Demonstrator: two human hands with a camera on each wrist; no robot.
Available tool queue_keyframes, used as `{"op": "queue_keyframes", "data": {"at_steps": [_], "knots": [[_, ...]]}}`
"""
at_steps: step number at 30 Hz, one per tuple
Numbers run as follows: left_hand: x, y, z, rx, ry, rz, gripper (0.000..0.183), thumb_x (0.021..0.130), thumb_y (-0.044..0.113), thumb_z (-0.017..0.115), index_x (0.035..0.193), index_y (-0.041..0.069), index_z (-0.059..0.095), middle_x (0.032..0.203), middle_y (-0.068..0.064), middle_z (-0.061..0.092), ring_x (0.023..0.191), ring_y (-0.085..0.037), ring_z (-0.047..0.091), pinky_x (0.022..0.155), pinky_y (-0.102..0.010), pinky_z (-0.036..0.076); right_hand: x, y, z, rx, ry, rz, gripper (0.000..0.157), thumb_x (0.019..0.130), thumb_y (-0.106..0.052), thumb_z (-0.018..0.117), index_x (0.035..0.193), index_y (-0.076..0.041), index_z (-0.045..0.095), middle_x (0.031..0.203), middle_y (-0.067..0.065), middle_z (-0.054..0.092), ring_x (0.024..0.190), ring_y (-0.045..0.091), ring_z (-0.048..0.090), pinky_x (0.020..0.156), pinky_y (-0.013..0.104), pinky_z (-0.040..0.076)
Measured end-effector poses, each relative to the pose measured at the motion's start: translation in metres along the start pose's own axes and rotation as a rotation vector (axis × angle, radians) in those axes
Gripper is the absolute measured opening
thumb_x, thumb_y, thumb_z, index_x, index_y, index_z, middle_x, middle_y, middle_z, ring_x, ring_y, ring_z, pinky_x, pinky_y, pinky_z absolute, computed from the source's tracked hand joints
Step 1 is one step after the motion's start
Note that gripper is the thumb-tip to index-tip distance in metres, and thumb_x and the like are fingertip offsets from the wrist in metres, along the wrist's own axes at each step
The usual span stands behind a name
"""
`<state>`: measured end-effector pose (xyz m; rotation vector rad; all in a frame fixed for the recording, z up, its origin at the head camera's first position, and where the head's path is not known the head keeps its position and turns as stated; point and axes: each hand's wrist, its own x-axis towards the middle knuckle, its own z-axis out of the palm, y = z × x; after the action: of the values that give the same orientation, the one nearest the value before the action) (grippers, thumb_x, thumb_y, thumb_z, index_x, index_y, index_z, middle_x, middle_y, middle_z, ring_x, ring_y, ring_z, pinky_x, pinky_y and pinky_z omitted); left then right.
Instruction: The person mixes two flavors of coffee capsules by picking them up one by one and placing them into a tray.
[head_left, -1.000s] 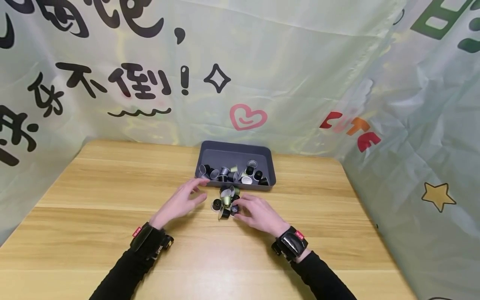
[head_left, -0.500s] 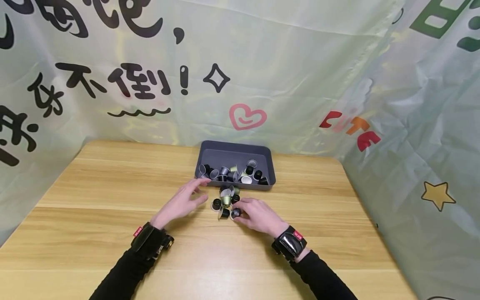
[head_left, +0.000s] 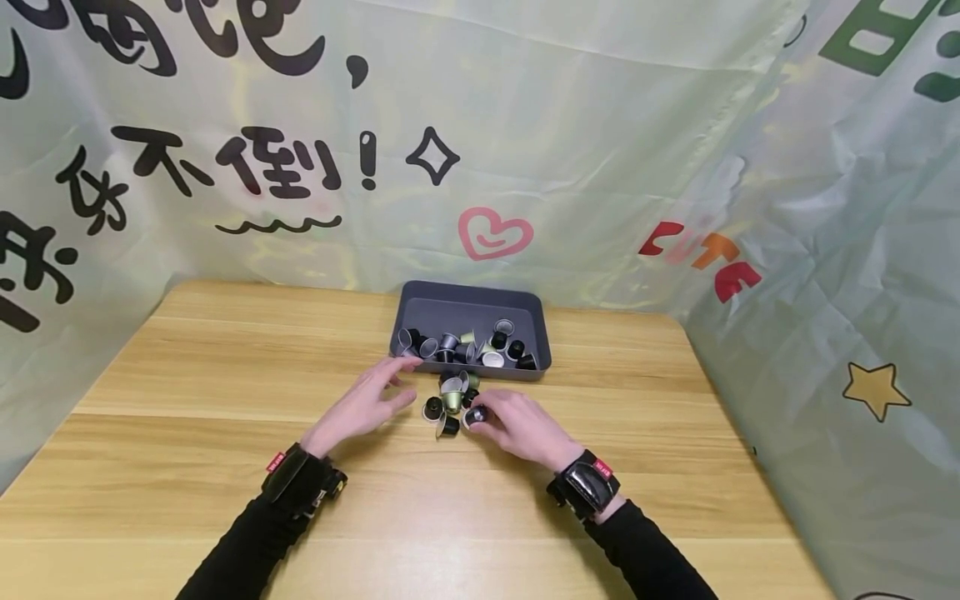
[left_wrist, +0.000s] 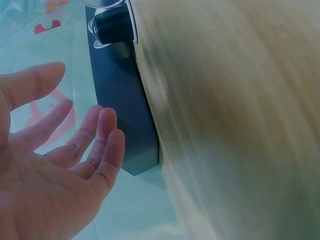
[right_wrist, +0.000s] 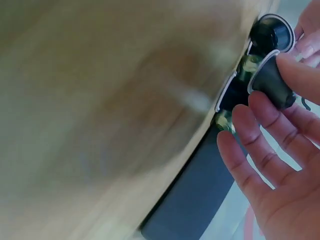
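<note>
My right hand [head_left: 528, 427] pinches a dark coffee capsule [right_wrist: 273, 84] between thumb and fingers, its pale rim facing left in the head view. Just left of it lies a small pile of capsules on the wooden table: a green one [head_left: 452, 402], a black one [head_left: 432, 407] and a black one tipped on its side [head_left: 449, 427], with several more behind. My left hand [head_left: 362, 406] hovers left of the pile with fingers spread and nothing in them. Its fingertips reach the front left corner of the dark grey tray [head_left: 450, 310].
Several black, silver and green capsules, among them a white-faced one [head_left: 492, 360], lie along the tray's front side. A printed cloth [head_left: 600, 150] hangs behind the wooden table [head_left: 247, 367] and along its right side.
My right hand has taken hold of the dark capsule at the pile's right edge and tilted it slightly up and to the right. The left hand has stayed almost still.
</note>
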<state>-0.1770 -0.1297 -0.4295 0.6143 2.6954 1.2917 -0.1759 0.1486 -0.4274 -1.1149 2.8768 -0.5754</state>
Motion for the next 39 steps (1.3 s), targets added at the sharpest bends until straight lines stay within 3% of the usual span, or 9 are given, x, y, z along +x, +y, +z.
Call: {"op": "queue_keyframes", "data": {"at_steps": [5,9,14,20,25,31,39], "knots": [[-0.001,0.002,0.0,0.016,-0.02,0.007,0.046,0.097,0.013,0.059,0.141,0.004,0.05,0.143,-0.024,0.053,0.119,-0.04,0.058,0.1,-0.061,0.052,0.002,0.005,-0.007,0.028,0.043,0.01,0.027,0.093,-0.024,0.071,0.114,-0.008,0.067,0.097,0.0,0.072,0.078,0.006,0.06,0.068,0.017,0.052],[-0.001,0.002,0.002,0.035,-0.032,0.02,0.038,0.096,0.012,0.06,0.134,0.006,0.056,0.139,-0.021,0.057,0.118,-0.036,0.059,0.1,-0.059,0.052,0.004,0.014,-0.016,0.061,0.127,0.009,0.026,0.091,-0.018,0.073,0.113,-0.007,0.067,0.1,0.003,0.073,0.081,0.009,0.063,0.07,0.017,0.055],[0.0,0.004,0.004,0.068,-0.075,0.044,0.032,0.095,0.01,0.062,0.127,0.008,0.061,0.138,-0.018,0.059,0.12,-0.037,0.058,0.104,-0.061,0.049,0.012,0.027,-0.029,0.094,0.265,0.029,0.027,0.09,-0.015,0.073,0.113,-0.002,0.066,0.097,0.008,0.072,0.079,0.015,0.065,0.07,0.023,0.058],[-0.001,0.007,0.006,0.11,-0.117,0.106,0.034,0.094,0.006,0.062,0.128,0.007,0.062,0.143,-0.019,0.056,0.129,-0.043,0.054,0.113,-0.068,0.037,0.027,0.044,-0.043,0.076,0.391,0.102,0.029,0.092,-0.014,0.072,0.114,0.003,0.065,0.095,0.015,0.07,0.08,0.025,0.065,0.071,0.036,0.057],[-0.001,0.009,0.007,0.125,-0.132,0.152,0.034,0.093,0.004,0.061,0.127,0.004,0.062,0.14,-0.019,0.059,0.132,-0.043,0.053,0.115,-0.068,0.034,0.039,0.057,-0.047,0.01,0.398,0.193,0.027,0.094,-0.019,0.069,0.112,0.001,0.066,0.092,0.015,0.069,0.082,0.032,0.064,0.074,0.043,0.053],[-0.002,0.008,0.009,0.133,-0.14,0.195,0.035,0.093,0.0,0.06,0.127,0.004,0.061,0.136,-0.018,0.061,0.129,-0.04,0.056,0.113,-0.064,0.04,0.049,0.068,-0.047,-0.05,0.367,0.262,0.027,0.096,-0.023,0.068,0.111,0.0,0.067,0.091,0.014,0.068,0.086,0.033,0.061,0.079,0.046,0.049],[-0.002,0.009,0.01,0.135,-0.156,0.211,0.036,0.093,-0.001,0.059,0.128,0.006,0.061,0.138,-0.017,0.059,0.13,-0.039,0.056,0.113,-0.062,0.042,0.061,0.078,-0.045,-0.167,0.298,0.332,0.029,0.094,-0.029,0.069,0.111,-0.005,0.069,0.102,0.012,0.075,0.094,0.035,0.06,0.082,0.045,0.049]]}}
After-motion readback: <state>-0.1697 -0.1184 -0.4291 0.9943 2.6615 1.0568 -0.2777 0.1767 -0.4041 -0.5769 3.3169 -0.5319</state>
